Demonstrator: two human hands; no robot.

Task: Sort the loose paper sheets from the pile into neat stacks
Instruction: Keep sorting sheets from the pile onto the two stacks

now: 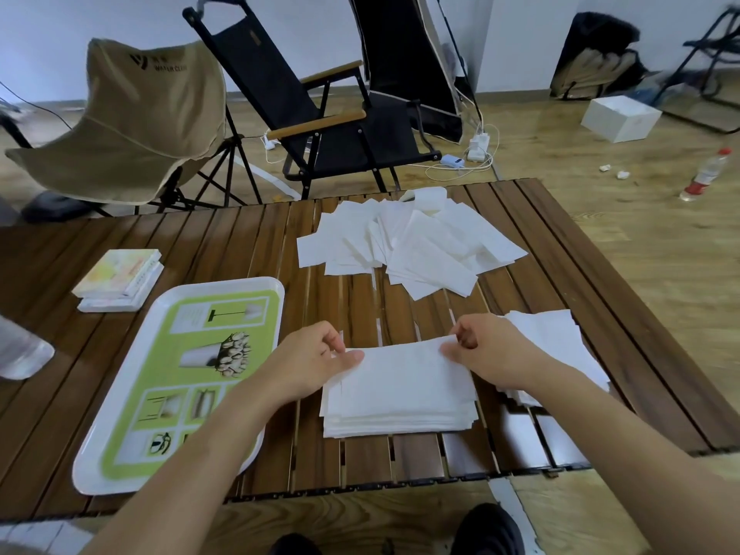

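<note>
Slatted table [240,242] bears paper pile [408,246], stacks [400,398], tray [180,378], books [120,278].

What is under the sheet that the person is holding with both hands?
A neat stack of white paper lies under the sheet, which the left hand and right hand pinch at its far corners. The stack covers the table below it.

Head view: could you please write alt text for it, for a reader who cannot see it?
The left hand and right hand pinch the far corners of a white sheet atop a neat stack on a wooden table. A loose paper pile lies beyond; a green tray sits left.
</note>
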